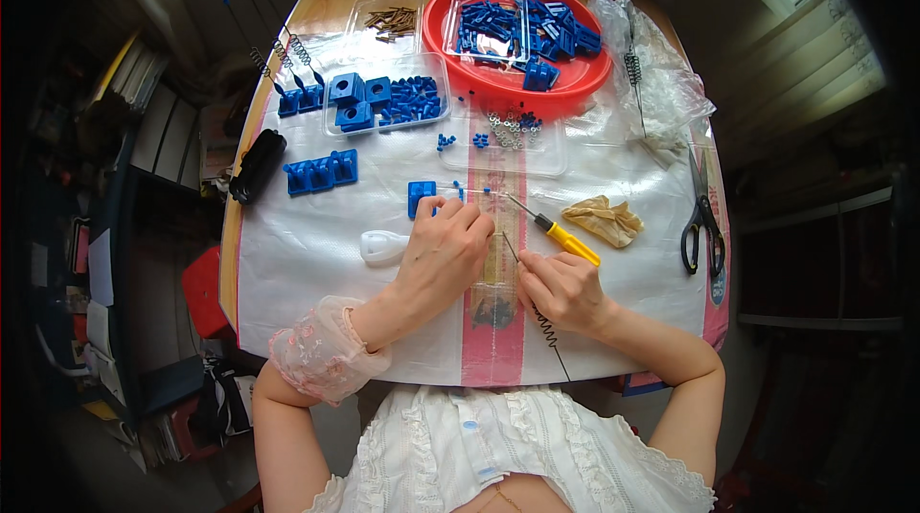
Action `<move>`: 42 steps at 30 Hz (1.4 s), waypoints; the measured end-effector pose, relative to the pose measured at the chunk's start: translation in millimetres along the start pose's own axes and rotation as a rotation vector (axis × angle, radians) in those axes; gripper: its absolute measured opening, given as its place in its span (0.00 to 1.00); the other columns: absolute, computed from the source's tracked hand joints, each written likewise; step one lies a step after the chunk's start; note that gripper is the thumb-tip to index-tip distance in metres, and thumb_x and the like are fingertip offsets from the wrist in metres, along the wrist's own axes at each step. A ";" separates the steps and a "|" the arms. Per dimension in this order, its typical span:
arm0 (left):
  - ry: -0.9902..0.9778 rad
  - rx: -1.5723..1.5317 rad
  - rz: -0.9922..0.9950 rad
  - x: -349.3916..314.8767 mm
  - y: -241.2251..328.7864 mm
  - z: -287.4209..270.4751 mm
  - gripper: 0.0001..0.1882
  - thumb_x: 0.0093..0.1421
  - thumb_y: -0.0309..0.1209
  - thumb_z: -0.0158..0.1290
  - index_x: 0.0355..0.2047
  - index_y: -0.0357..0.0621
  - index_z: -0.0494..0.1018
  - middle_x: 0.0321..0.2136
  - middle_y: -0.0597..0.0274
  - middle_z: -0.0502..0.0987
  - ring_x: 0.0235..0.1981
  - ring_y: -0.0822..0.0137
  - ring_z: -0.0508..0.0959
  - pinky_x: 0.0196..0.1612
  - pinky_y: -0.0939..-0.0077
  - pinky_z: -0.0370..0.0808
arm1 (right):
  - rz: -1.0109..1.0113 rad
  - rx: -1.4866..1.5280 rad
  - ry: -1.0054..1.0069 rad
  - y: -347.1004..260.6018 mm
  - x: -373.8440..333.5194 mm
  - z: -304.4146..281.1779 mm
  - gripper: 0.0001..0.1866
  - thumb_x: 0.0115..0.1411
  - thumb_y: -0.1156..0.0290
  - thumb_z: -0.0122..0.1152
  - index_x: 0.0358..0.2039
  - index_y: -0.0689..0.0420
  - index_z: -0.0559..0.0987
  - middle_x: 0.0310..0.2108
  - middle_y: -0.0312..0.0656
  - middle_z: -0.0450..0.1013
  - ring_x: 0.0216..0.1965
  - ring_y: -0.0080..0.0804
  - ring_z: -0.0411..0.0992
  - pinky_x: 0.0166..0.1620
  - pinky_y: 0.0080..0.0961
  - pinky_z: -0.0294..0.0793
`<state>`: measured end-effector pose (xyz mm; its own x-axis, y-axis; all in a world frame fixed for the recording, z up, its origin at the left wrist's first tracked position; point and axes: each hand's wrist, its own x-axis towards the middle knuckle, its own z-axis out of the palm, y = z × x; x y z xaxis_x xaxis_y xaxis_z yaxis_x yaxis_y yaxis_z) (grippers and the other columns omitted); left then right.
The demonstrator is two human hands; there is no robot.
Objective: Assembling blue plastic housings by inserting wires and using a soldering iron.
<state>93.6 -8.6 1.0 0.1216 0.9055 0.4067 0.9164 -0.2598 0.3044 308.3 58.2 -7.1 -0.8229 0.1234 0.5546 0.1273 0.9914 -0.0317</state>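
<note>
My right hand [567, 293] pinches a thin black wire with a coiled section [544, 323]. One end of the wire points up toward my left hand, and the coil hangs down toward the table's front edge. My left hand [444, 247] is closed, its fingertips beside a small blue plastic block [422, 197]; whatever they pinch is hidden. Left of that wrist lies a white rounded plastic object [382, 247]. A yellow-handled screwdriver [572, 243] rests just beyond my right hand, next to a crumpled tan cloth [604, 221].
A red basin [600, 82] of blue parts stands at the back, beside a clear tray [383, 130] of blue pieces. Blue clip blocks [321, 173] and a black case [257, 166] lie left. Scissors [704, 230] and a plastic bag [671, 96] lie right.
</note>
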 end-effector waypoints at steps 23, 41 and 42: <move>0.084 -0.069 -0.043 1.9 4.8 -4.6 0.06 0.56 0.24 0.61 0.32 0.45 0.76 0.29 0.64 0.77 0.35 0.62 0.77 0.52 0.62 0.67 | 0.033 0.003 0.013 -0.1 -1.3 -1.3 0.07 0.47 0.74 0.65 0.28 0.60 0.77 0.36 0.45 0.79 0.24 0.25 0.77 0.28 0.23 0.74; 0.039 -0.033 -0.013 0.8 3.2 2.0 0.05 0.56 0.27 0.63 0.30 0.46 0.76 0.29 0.65 0.77 0.36 0.63 0.77 0.53 0.61 0.67 | 0.068 0.038 0.035 0.2 -0.8 -1.2 0.08 0.49 0.73 0.67 0.28 0.59 0.78 0.36 0.42 0.80 0.25 0.26 0.77 0.29 0.23 0.74; 0.038 -0.032 -0.014 0.8 3.4 2.0 0.05 0.56 0.27 0.63 0.30 0.46 0.76 0.29 0.65 0.77 0.36 0.63 0.77 0.53 0.61 0.68 | 0.059 0.031 0.032 0.2 -1.0 -0.9 0.08 0.49 0.73 0.67 0.28 0.59 0.78 0.36 0.42 0.79 0.25 0.25 0.77 0.29 0.23 0.74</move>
<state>97.5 -8.1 0.6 0.0936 0.8958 0.4344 0.9050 -0.2584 0.3379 309.7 58.3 -7.0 -0.7963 0.1810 0.5772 0.1577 0.9833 -0.0908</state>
